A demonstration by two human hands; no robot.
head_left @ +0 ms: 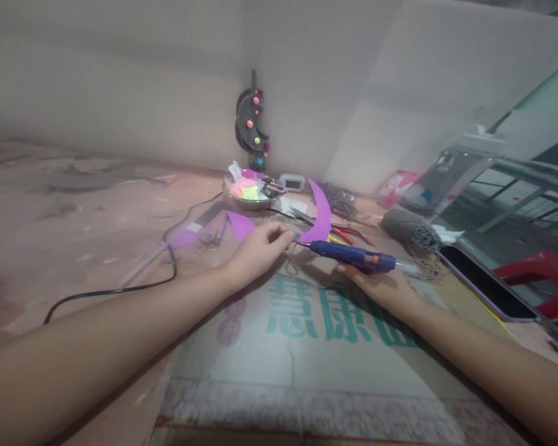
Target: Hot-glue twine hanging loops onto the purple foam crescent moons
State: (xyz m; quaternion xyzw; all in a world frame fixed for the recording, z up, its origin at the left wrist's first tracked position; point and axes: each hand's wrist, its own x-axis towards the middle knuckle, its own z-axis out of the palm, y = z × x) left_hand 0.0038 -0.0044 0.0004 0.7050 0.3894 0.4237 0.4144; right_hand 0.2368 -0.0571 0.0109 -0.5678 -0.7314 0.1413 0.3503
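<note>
My right hand (384, 286) is wrapped from below round a blue hot glue gun (353, 255), with a clear glue stick (407, 266) out of its back end. The gun's metal nozzle points left, close to the fingertips of my left hand (260, 251). Those fingers are pinched at the lower end of a purple crescent-shaped piece (322, 214), which curves upward beyond the gun. A thin grey cord loop (292, 266) hangs just below the pinch. Another purple piece (239, 224) lies behind my left hand.
Beneath my hands is a printed cardboard sheet (242, 384). Behind stand a metal bowl (255, 203) of colourful bits and a dark crescent ornament (248, 124) with pompoms. To the right are grey yarn (407, 229), a phone (488, 282) and a clear container (451, 176). A black cable (116, 290) runs left.
</note>
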